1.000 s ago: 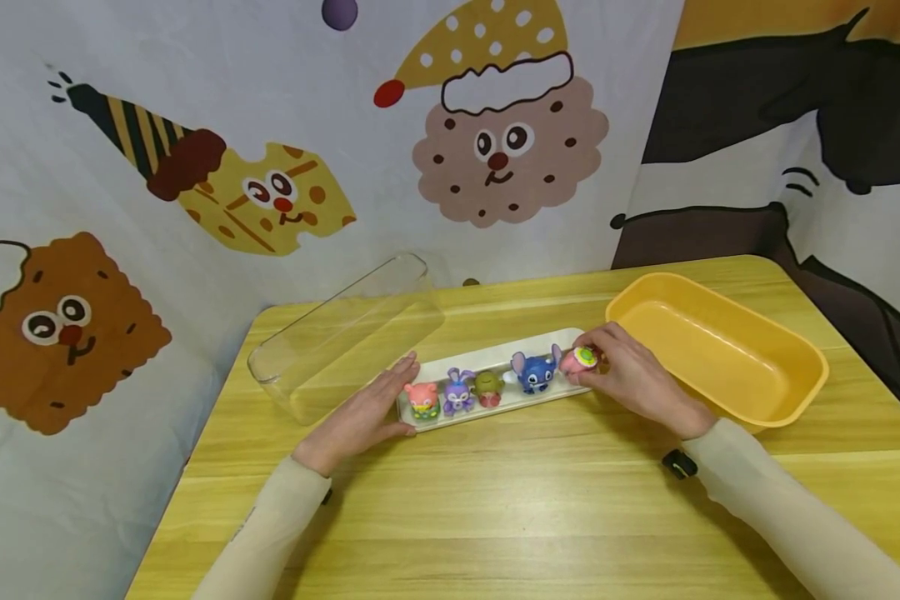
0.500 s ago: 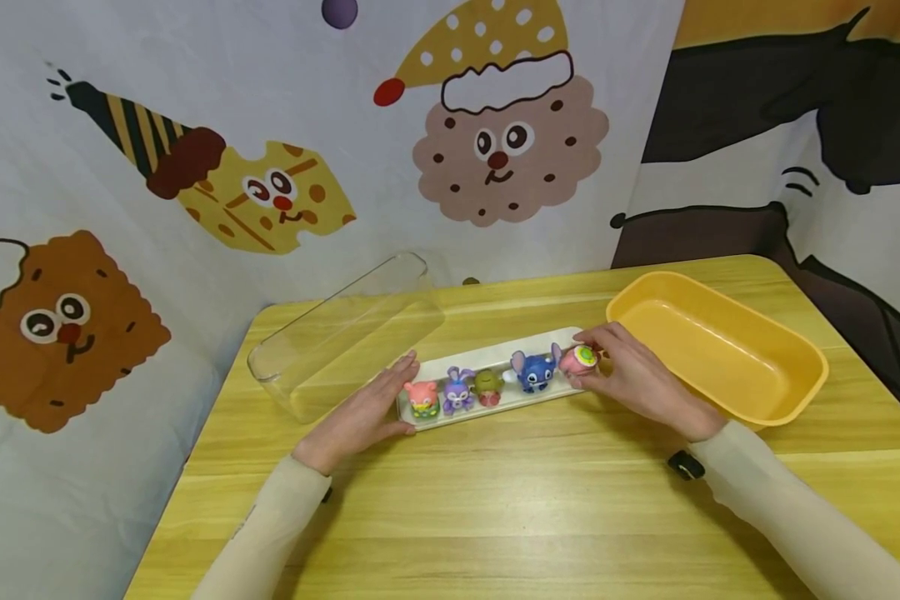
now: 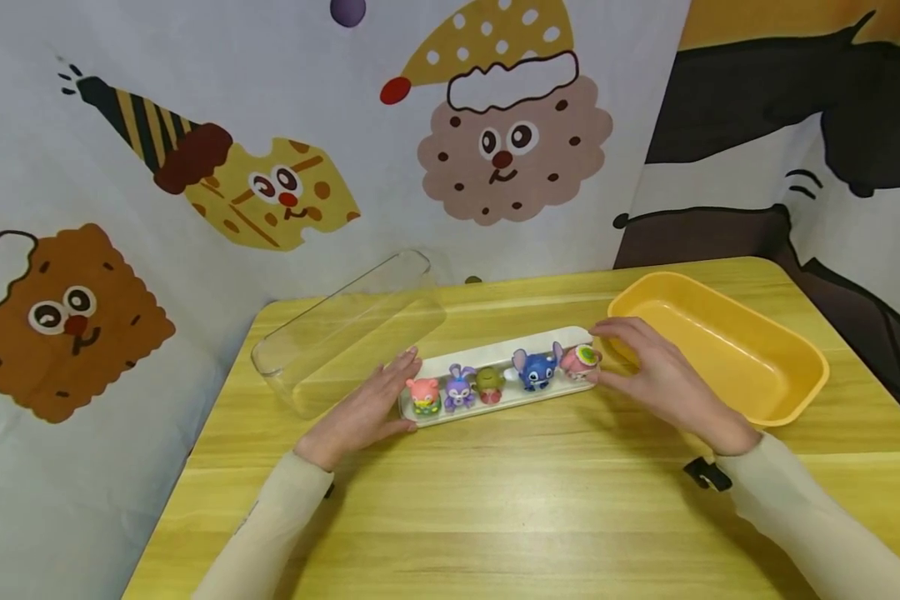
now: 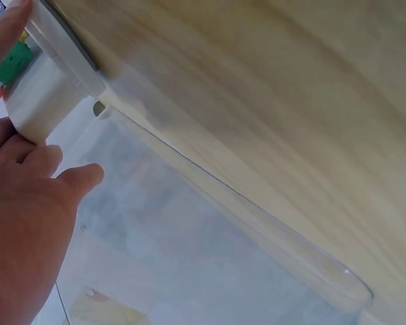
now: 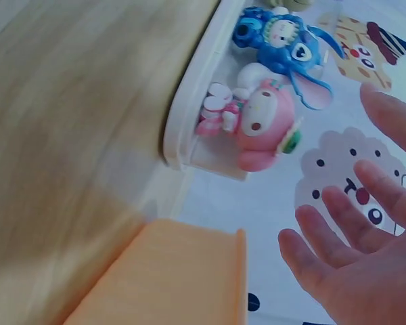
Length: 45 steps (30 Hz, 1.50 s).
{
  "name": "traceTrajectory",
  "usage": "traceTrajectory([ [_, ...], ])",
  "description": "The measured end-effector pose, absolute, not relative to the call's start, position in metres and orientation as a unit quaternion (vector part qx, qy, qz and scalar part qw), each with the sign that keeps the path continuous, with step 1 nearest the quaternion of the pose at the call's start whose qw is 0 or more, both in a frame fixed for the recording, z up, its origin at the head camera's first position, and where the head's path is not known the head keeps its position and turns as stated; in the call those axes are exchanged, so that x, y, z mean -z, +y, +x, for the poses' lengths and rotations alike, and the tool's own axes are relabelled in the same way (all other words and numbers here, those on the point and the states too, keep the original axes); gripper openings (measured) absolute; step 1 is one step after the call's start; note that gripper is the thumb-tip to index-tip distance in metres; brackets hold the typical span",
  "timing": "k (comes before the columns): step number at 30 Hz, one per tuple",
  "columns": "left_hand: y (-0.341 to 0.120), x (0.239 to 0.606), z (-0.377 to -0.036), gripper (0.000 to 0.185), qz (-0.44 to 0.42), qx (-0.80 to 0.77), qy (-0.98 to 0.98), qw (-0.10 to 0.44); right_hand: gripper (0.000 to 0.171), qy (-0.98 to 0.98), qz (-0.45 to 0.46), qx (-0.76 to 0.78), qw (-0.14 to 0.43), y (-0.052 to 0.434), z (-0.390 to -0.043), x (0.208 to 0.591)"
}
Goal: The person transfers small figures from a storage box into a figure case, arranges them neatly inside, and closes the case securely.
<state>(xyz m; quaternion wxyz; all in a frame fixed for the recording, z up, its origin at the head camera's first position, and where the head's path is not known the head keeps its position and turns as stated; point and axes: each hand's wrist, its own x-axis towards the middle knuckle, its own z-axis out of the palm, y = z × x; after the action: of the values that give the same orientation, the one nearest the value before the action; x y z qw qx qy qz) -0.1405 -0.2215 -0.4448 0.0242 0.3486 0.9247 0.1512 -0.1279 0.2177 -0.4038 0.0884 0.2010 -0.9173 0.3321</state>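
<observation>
Placing stage complete, by the look of it: pink figure [image 3: 579, 361] stands at the right end of tray [image 3: 495, 398], beside blue figure [image 3: 536, 369]. Right hand [image 3: 663, 379] just beside it, fingers spread, holding nothing. Left hand [image 3: 366, 407] flat against the tray's left end (steadying). Next: probably fit clear cover [image 3: 345, 329] squarely over the tray.

pink figure [image 3: 579, 362] | upright (rightmost of five) | white tray [image 3: 495, 403] end

I see both arms in long, close-fitting cream sleeves [image 3: 810, 517] reaching to the wrists — hands bare, no rings that I can make out. A small black strap or device [image 3: 707, 475] sits at the right wrist — possibly the camera mount.
</observation>
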Motion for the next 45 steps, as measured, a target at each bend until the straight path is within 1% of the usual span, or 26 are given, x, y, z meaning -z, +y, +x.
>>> traceTrajectory([
  [5, -0.224, 0.444, -0.137, 0.098, 0.333, -0.172, 0.926, 0.033, 0.056, -0.913, 0.193, -0.349, 0.090, 0.219, -0.127, 0.397],
  [9, -0.228, 0.442, -0.133, 0.102, 0.320, -0.190, 0.928, 0.030, 0.054, -0.908, 0.191, -0.363, 0.082, 0.218, -0.128, 0.394],
  [15, -0.233, 0.434, -0.124, 0.100, 0.316, -0.181, 0.931, 0.004, 0.054, -0.901, 0.193, -0.380, 0.075, 0.215, -0.127, 0.391],
  [19, -0.234, 0.422, -0.116, 0.094, 0.303, -0.190, 0.934, -0.028, 0.054, -0.894, 0.201, -0.393, 0.078, 0.210, -0.127, 0.387],
  [22, -0.235, 0.414, -0.110, 0.087, 0.292, -0.200, 0.933, -0.067, 0.054, -0.889, 0.213, -0.398, 0.082, 0.206, -0.129, 0.385],
  [24, -0.237, 0.410, -0.106, 0.081, 0.288, -0.206, 0.930, -0.102, 0.055, -0.886, 0.218, -0.401, 0.082, 0.202, -0.131, 0.383],
  [28, -0.241, 0.407, -0.100, 0.071, 0.285, -0.222, 0.912, -0.193, 0.056, -0.883, 0.216, -0.408, 0.079, 0.194, -0.134, 0.378],
  [30, -0.244, 0.407, -0.098, 0.068, 0.278, -0.230, 0.901, -0.240, 0.056, -0.881, 0.215, -0.413, 0.080, 0.190, -0.135, 0.375],
  [36, -0.248, 0.406, -0.096, 0.066, 0.268, -0.271, 0.842, -0.383, 0.055, -0.870, 0.222, -0.432, 0.085, 0.179, -0.139, 0.372],
  [39, -0.252, 0.404, -0.097, 0.063, 0.258, -0.289, 0.810, -0.440, 0.054, -0.867, 0.223, -0.436, 0.087, 0.172, -0.140, 0.371],
  [42, -0.258, 0.405, -0.099, 0.068, 0.224, -0.308, 0.793, -0.475, 0.054, -0.865, 0.225, -0.439, 0.088, 0.166, -0.141, 0.369],
  [45, -0.266, 0.407, -0.100, 0.077, 0.173, -0.329, 0.787, -0.493, 0.053, -0.863, 0.230, -0.441, 0.085, 0.159, -0.142, 0.367],
])
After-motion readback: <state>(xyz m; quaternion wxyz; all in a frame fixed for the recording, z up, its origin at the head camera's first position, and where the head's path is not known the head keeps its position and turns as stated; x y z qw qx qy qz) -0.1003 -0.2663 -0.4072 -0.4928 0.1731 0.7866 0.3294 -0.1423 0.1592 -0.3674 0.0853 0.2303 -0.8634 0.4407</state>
